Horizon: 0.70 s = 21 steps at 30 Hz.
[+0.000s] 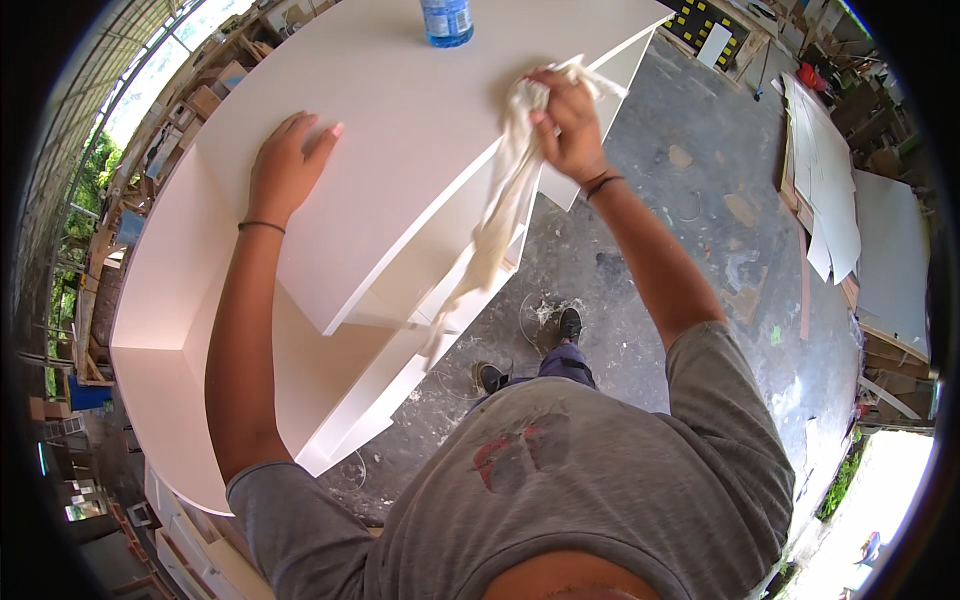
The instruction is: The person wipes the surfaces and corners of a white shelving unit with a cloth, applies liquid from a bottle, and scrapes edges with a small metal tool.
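A white cabinet (400, 150) with a flat top and compartments below stands before me. My right hand (568, 125) grips a cream cloth (490, 240) against the top near its right edge. The bunched part of the cloth lies on the panel, and a long end hangs down over the front edge. On the left of the top rests my left hand (288, 168), its fingers stretched out and nothing in it. A bottle of blue liquid (447, 22) stands on the top at the far side, apart from both hands.
The grey concrete floor (690, 190) to the right carries stains and scraps. White sheets (825, 180) lie stacked farther right. Wooden shelving with offcuts (205, 100) runs along the left wall. A board with yellow squares (710, 25) sits at the far right.
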Motion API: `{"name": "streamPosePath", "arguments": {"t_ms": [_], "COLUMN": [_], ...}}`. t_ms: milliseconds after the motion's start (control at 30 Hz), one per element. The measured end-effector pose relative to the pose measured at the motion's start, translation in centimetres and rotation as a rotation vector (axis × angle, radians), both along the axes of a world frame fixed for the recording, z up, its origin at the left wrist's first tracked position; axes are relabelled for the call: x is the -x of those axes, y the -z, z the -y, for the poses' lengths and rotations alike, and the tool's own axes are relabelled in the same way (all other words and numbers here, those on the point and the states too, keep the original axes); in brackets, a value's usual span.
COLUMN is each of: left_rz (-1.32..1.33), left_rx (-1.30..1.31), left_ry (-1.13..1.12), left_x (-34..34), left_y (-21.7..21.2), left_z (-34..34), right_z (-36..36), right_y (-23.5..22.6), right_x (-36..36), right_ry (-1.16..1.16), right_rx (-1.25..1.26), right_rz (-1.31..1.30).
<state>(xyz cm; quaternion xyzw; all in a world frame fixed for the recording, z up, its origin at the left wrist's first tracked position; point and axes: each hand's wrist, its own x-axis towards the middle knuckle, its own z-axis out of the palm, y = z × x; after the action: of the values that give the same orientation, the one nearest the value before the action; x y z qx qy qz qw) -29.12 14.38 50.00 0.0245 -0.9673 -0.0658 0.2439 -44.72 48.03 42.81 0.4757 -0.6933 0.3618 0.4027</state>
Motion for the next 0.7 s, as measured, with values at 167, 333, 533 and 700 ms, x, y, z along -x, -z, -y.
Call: {"name": "streamPosePath", "arguments": {"t_ms": [167, 333, 533, 700], "left_rz": [-0.021, 0.01, 0.186, 0.482], "left_rx": [0.048, 0.117, -0.063, 0.113], "left_ry": [-0.016, -0.002, 0.377, 0.175], "left_x": [0.3, -0.2, 2.6, 5.7], "left_y": [-1.0, -1.3, -2.1, -2.1], "left_z": [-1.2, -2.8, -16.3, -20.4], "right_z": [-4.7, 1.5, -3.1, -11.9], "right_y": [0.4, 2.2, 2.6, 1.6], "right_x": [9.8, -0.2, 6.8, 22.1], "right_ry": [0.234, 0.055, -0.03, 0.316], "right_rx": [0.206, 0.148, 0.09, 0.255], "right_rz": [0.067, 0.183, 0.056, 0.117]}}
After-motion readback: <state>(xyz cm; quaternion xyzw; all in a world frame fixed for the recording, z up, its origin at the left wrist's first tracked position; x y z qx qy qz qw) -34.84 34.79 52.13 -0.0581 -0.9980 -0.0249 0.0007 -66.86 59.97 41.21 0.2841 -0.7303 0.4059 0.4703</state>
